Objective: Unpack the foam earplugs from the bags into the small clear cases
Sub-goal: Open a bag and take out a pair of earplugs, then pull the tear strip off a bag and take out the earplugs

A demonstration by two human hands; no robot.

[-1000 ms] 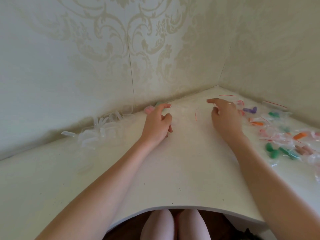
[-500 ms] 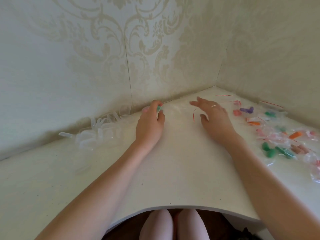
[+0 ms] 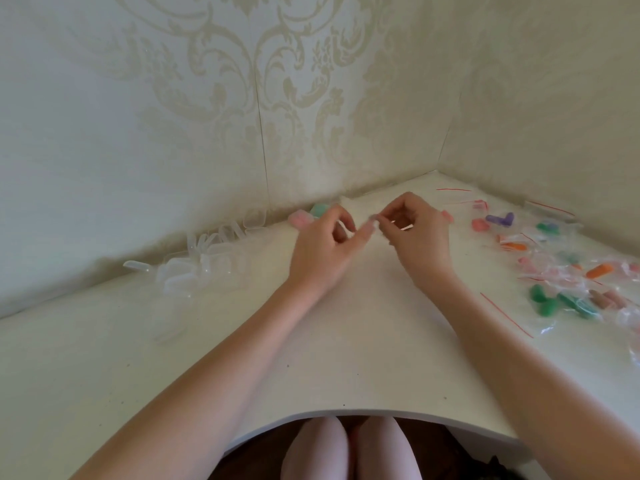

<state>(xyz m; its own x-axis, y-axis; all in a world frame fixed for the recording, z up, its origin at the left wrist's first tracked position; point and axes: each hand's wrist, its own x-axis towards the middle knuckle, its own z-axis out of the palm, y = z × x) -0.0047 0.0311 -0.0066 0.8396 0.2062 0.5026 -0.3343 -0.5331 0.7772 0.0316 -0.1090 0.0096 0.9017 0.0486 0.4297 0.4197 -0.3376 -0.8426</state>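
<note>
While both your hands meet near the tabletop (image 3: 346,358) corner, left hand (image 3: 323,249) and right hand (image 3: 417,233) each pinch one clear bag (image 3: 375,226), likely to open it; cases (image 3: 204,258) wait left, bagged earplugs (image 3: 568,271) right.

Tabletop (image 3: 311,358): white, with a curved cut-out along its near edge and small dark specks on its surface; it ran back into a corner.
Walls (image 3: 173,116): two met at that corner, papered in pale cream with a damask scroll pattern.
Wallpaper seam (image 3: 262,143): a thin vertical line ran down to the tabletop.
</note>
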